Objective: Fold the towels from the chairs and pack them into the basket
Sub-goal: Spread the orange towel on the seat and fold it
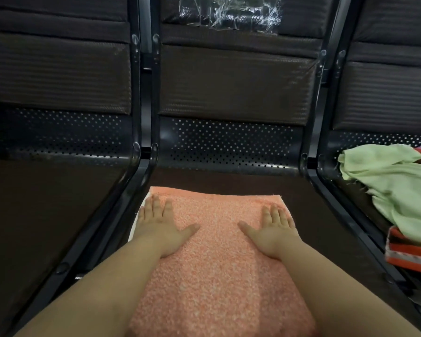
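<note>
L hand [161, 224] & R hand [271, 229] flat on orange towel [216, 263], prob folded

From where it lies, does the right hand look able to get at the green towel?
Probably yes. The right hand rests flat on the orange towel, holding nothing, and the green towel lies uncovered on the next seat, with only the low frame rail between.

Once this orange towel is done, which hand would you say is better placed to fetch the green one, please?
The right hand, probably. The green towel lies crumpled on the seat to the right, on that hand's side. The left hand would have to cross over. Both now rest flat on the orange towel.
</note>
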A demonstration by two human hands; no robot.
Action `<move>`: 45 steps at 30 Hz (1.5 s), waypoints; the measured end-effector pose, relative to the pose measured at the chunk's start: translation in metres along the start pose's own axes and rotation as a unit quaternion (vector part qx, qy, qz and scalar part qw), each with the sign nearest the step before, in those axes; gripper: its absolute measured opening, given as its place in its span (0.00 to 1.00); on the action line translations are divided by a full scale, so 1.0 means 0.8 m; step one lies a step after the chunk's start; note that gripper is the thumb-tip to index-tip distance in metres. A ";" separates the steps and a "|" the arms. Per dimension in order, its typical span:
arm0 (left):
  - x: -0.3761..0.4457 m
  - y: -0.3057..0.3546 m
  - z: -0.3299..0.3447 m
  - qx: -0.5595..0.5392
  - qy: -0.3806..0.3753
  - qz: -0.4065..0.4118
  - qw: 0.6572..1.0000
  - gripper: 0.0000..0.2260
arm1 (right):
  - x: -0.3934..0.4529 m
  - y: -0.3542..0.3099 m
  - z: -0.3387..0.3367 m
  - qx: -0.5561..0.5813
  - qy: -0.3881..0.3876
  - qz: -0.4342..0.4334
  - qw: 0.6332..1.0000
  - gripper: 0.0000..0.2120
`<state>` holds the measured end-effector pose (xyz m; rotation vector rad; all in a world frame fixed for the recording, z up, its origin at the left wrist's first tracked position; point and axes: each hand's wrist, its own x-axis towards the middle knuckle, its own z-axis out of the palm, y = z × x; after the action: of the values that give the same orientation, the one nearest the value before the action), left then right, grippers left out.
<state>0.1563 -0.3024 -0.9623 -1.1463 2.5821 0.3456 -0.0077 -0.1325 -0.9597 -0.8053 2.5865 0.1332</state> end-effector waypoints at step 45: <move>-0.175 -0.074 -0.015 0.038 -0.010 0.040 0.998 0.22 | -0.137 0.037 -0.014 -0.001 -0.035 -0.068 0.997 0.35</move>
<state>0.2882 -0.2502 -0.9069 -1.0118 2.6044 0.2725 0.0525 -0.0532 -0.9039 -0.9574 2.4571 0.1221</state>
